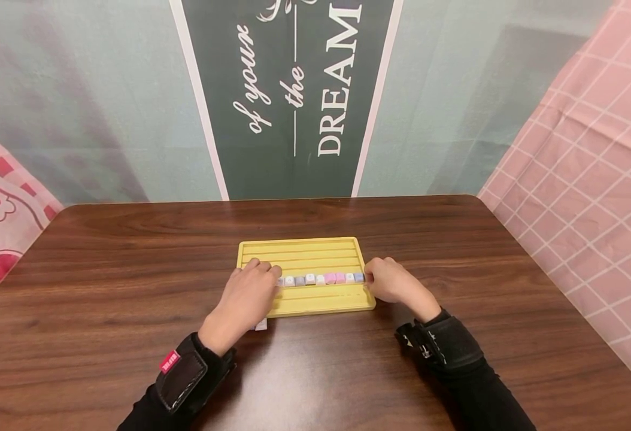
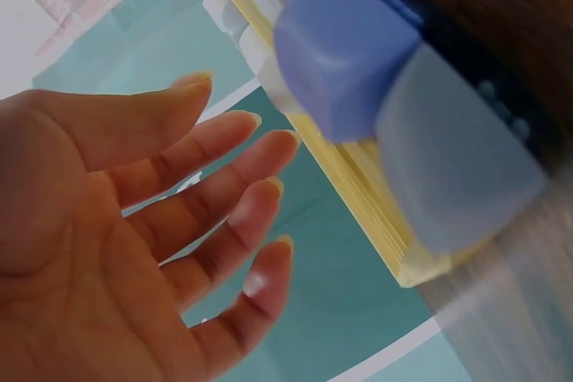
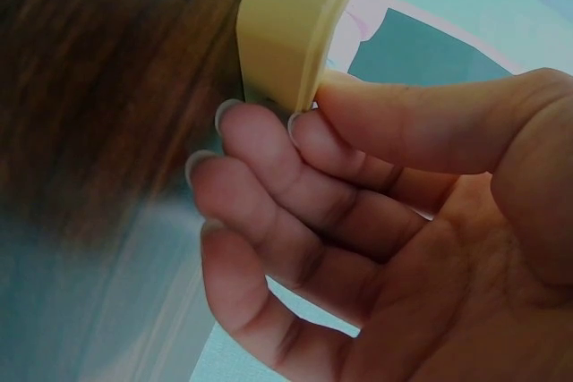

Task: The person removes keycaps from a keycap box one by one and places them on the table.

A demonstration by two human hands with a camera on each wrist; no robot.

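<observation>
A yellow ridged tray [image 1: 315, 302] lies on the table, with a row of small keycaps [image 1: 330, 278] in white, grey, pink and blue along one groove. My left hand [image 1: 248, 293] is over the tray's left part, by the left end of that row. In the left wrist view its fingers [image 2: 255, 216] are loosely bent, thumb apart, nothing between them. With thumb and forefinger, my right hand [image 1: 393, 281] pinches the tray's right edge; the right wrist view shows the thumb [image 3: 403, 123] on the rim and the other fingers curled below.
Close to the tray's front left corner, a white keycap [image 1: 261, 324] lies on the brown table [image 1: 337, 371], partly behind the left wrist. A blue keycap [image 2: 345, 46] and a grey one [image 2: 452, 149] loom large in the left wrist view. Cloths hang behind and beside the table.
</observation>
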